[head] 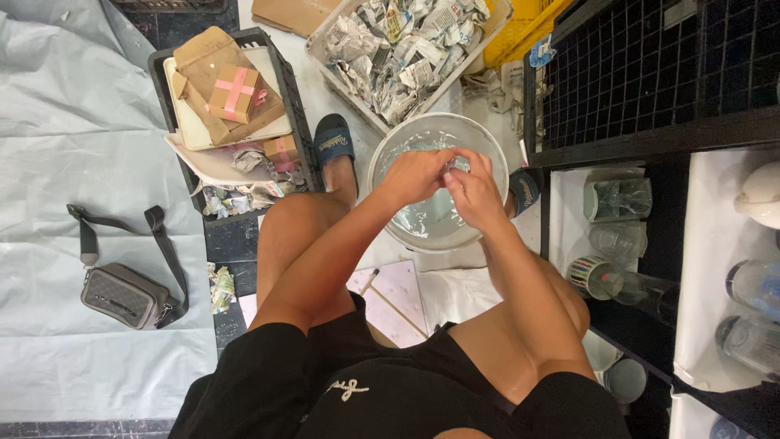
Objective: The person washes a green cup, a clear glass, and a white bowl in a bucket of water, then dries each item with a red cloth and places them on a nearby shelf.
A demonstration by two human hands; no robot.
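Both hands over round basin (388, 154) of water on floor. Left hand (416, 175) and right hand (474, 193) meet at a small clear glass item (452, 165), pinched between fingertips of both, just above the water. Exact shape too small to tell. Crate of crumpled newspaper (406, 45) behind basin; glasses (617, 199) on shelf at right.

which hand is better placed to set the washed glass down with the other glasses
Right, probably. The right hand is nearer the glasses lying on that side; the left hand would have to cross over the basin.
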